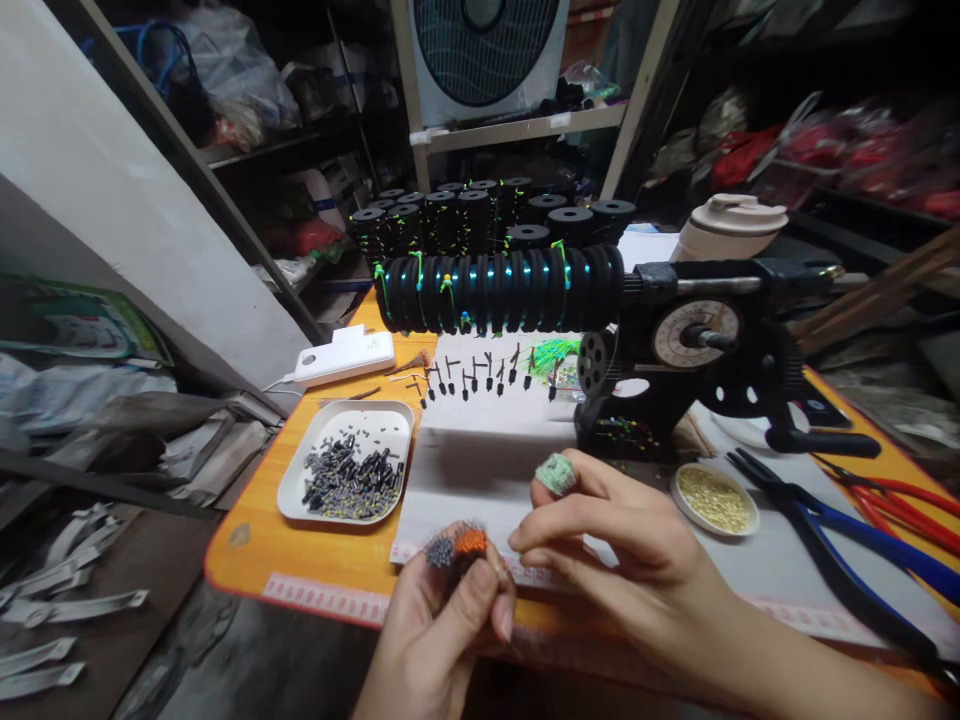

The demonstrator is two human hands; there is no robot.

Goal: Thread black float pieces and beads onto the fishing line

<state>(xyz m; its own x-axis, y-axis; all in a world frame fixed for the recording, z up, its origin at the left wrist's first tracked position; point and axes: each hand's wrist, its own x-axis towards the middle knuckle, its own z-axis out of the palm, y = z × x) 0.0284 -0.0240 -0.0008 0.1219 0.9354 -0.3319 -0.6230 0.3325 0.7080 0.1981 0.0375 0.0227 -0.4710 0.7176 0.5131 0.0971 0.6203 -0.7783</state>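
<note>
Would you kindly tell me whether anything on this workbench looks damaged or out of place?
The table has a dark mark near its front left corner, odd against the orange surface; it may be a stain or wear.

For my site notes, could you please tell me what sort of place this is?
Probably a small workshop, judging by the crank machine, the blue-handled pliers and the tray of small dark parts on the table.

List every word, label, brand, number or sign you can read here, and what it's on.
No text is readable with certainty.
Dial: ring of markings, too small to read.
Fan: faint lettering at its lower edge, too blurred.
White device: tiny marks, unreadable.
Pink-marked strip: blurred.
</note>
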